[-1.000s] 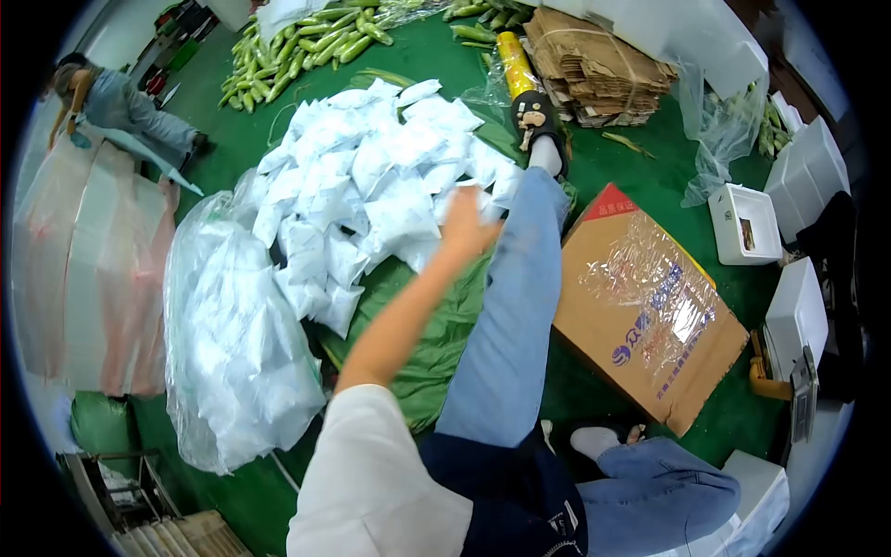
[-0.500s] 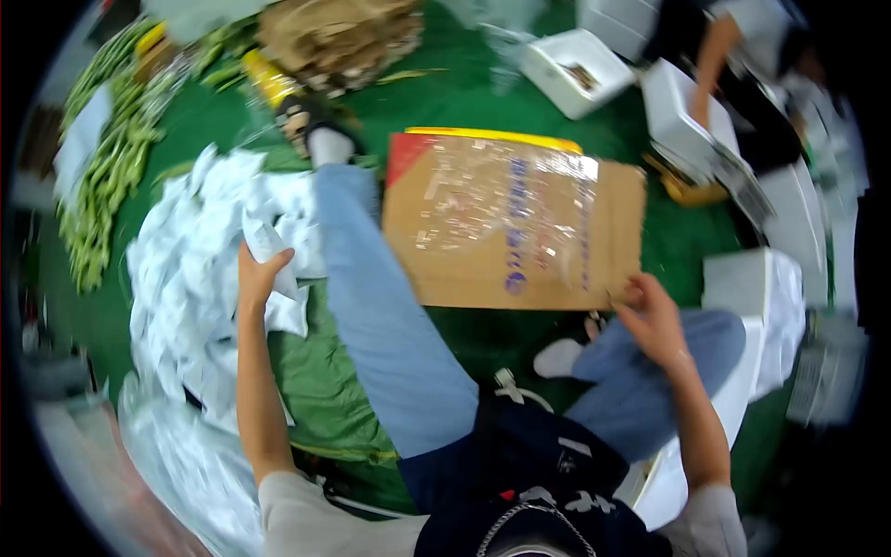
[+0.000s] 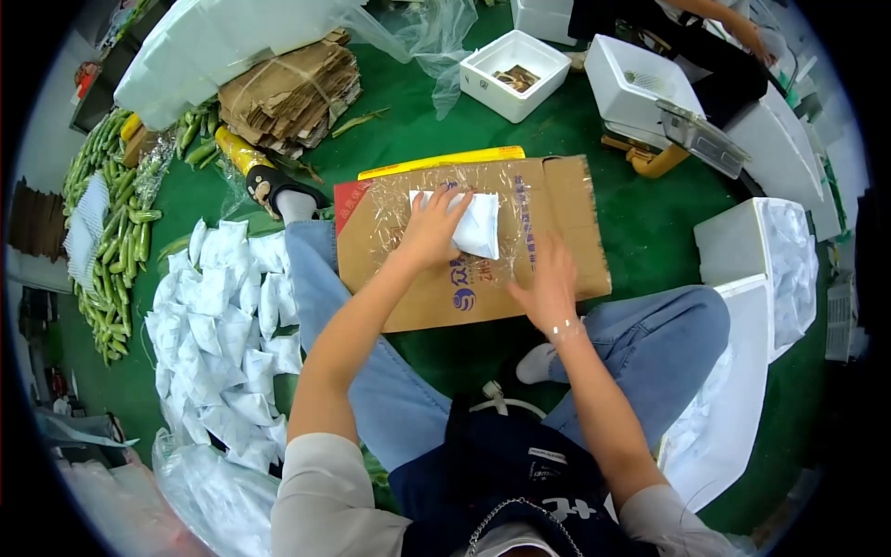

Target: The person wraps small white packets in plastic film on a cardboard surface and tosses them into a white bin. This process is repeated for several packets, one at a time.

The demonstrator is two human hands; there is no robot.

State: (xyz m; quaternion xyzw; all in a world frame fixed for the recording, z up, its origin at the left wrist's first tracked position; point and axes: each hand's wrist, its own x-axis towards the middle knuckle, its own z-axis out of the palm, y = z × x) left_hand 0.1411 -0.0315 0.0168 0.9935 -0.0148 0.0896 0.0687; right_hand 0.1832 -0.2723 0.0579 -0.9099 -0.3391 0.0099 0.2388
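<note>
A white packet [image 3: 479,227] lies on the flat cardboard box [image 3: 566,213], between my knees. My left hand [image 3: 436,227] rests on the packet's left part with its fingers apart, pressing or touching it; a firm grip cannot be made out. Just right of the packet, my right hand [image 3: 549,283] hovers over or touches the cardboard, fingers stretched out, holding nothing. Beside my left leg is a heap of similar white packets [image 3: 218,334].
Green vegetables [image 3: 121,251] and stacked cardboard [image 3: 288,93] are at the upper left. White foam boxes stand at the top [image 3: 515,97] and right [image 3: 756,371]. Another person's arm [image 3: 715,19] shows at the upper right, near a scale [image 3: 701,139].
My left hand has moved from the packet heap to the cardboard, where a white packet now lies. My right hand has moved left from the cardboard's right edge. The view has shifted.
</note>
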